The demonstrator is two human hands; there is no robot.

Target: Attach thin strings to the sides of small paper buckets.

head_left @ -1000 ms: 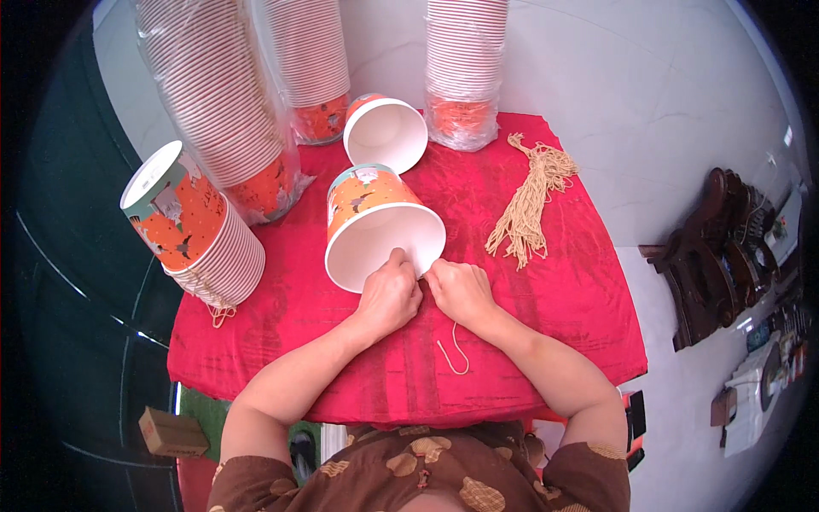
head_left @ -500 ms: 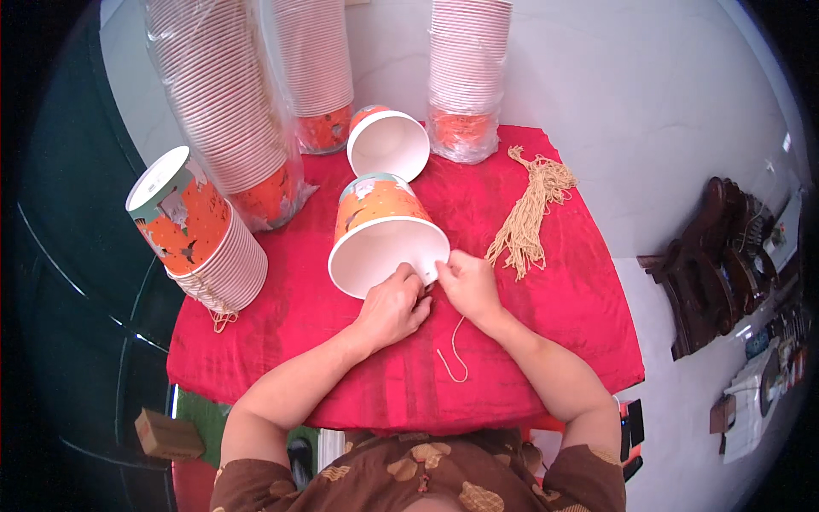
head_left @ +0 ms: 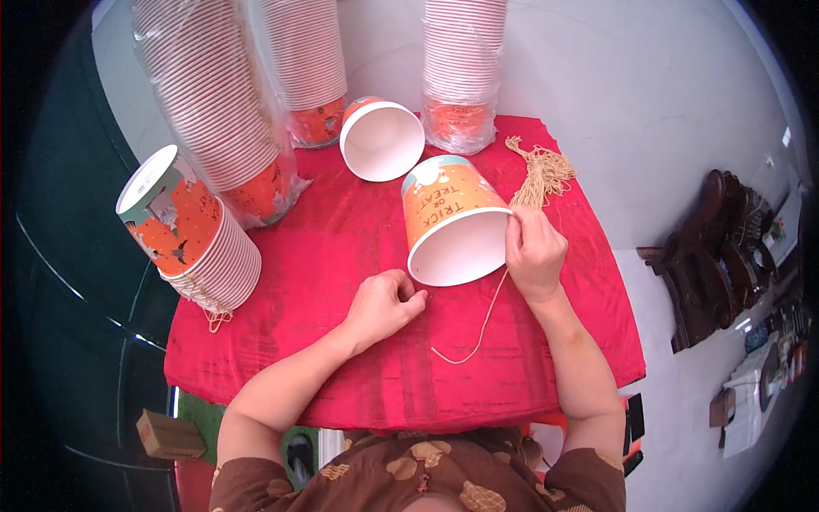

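Your right hand [head_left: 535, 249] pinches the string [head_left: 478, 328] at the rim of the tipped orange paper bucket [head_left: 452, 224] mid-bench, your left hand [head_left: 386, 303] rests loosely curled just beside it holding nothing I can see, so an unsteadied tug may roll the bucket away.

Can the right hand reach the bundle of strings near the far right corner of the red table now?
Probably yes. The right hand rests on the rim of the orange paper bucket, and the bundle of strings lies just beyond it with nothing between.
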